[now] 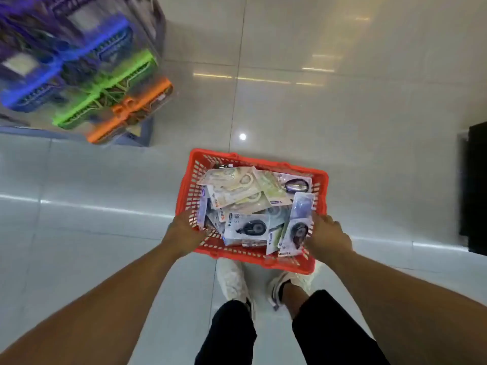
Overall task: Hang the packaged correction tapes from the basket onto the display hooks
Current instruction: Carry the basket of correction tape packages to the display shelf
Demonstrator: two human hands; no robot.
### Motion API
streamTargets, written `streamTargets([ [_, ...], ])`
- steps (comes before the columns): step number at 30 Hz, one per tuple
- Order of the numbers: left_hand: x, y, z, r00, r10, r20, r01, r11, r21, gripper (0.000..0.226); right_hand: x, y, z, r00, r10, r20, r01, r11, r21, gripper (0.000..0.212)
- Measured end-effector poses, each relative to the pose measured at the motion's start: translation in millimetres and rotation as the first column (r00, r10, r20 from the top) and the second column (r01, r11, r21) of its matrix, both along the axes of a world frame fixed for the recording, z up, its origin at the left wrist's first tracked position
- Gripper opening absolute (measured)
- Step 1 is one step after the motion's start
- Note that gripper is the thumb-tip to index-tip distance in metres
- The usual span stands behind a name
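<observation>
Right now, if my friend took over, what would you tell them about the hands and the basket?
Left hand grips the red basket's left rim; right hand grips its right rim.
The basket is above the tiled floor, in front of the white shoes.
The packaged correction tapes all lie piled inside it.
Done: nothing hung yet, as far as this view shows.
Left: no display hooks are in view, so find them, then hang each pack.

A glossy pale tiled floor [342,114] fills the view. At its upper left stand blurred blue [39,85], green [105,88] and orange [131,111] plastic items. A black object [477,188] sits at its right edge.
</observation>
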State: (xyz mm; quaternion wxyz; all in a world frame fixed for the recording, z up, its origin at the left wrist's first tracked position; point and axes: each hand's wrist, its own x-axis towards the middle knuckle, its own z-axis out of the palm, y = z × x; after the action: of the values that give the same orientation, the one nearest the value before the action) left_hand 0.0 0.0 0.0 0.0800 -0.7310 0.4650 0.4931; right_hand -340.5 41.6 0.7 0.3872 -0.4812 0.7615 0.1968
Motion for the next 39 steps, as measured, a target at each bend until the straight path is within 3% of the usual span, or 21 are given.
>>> streamTargets([
  [2,8.5,-9.2,-32.7,0.995,-0.041,0.096,0.045,0.998,-0.043,0.070,-5.9,-3.6,-33.8,0.990,-0.143,-0.010,0.143,0.989,-0.026,0.066],
  [5,29.3,-17.1,-86.2,0.979,0.015,0.205,-0.006,0.999,-0.045,0.096,-9.6,-3.3,-77.4,0.948,-0.318,0.008,0.318,0.947,-0.031,0.085],
  [7,43.1,-15.2,-120.0,0.980,0.105,0.171,-0.100,0.994,-0.039,0.106,-10.1,0.6,-102.3,0.902,-0.431,0.035,0.432,0.901,-0.031,0.091],
  [9,38.3,-24.3,-118.2,0.973,0.180,0.148,-0.179,0.984,-0.022,0.107,-11.1,0.6,-116.0,0.838,-0.543,0.053,0.545,0.835,-0.069,0.081],
  [12,22.5,-39.0,-99.5,0.948,0.258,0.186,-0.267,0.963,0.024,0.082,-19.0,-1.2,-129.2,0.792,-0.610,0.037,0.610,0.788,-0.080,0.039],
  [17,12.1,-51.8,-73.6,0.939,0.254,0.232,-0.272,0.961,0.048,0.062,-47.9,-22.1,-121.9,0.828,-0.561,-0.005,0.561,0.827,0.026,0.036],
  [21,-6.8,-51.3,-33.4,0.946,0.241,0.214,-0.270,0.956,0.118,0.047,-72.3,-31.8,-83.8,0.827,-0.561,-0.041,0.563,0.825,0.047,0.040],
  [25,-22.7,-41.1,23.2,0.973,0.160,0.164,-0.183,0.974,0.131,0.053,-103.2,-22.7,-31.9,0.829,-0.559,-0.010,0.558,0.828,0.043,0.043],
  [29,-48.8,-59.0,105.1,0.979,0.059,0.196,-0.077,0.993,0.086,0.053,-127.2,-43.6,72.0,0.856,-0.518,0.001,0.518,0.856,0.012,0.038],
  [33,-86.7,-94.3,203.0,0.972,0.085,0.219,-0.097,0.994,0.048,0.051,-165.4,-75.4,175.8,0.875,-0.485,0.012,0.485,0.874,-0.024,0.036],
  [39,-123.5,-147.5,345.7,0.984,0.056,0.172,-0.059,0.998,0.010,0.062,-249.6,-89.5,238.5,0.825,-0.559,0.088,0.565,0.820,-0.089,0.090],
])
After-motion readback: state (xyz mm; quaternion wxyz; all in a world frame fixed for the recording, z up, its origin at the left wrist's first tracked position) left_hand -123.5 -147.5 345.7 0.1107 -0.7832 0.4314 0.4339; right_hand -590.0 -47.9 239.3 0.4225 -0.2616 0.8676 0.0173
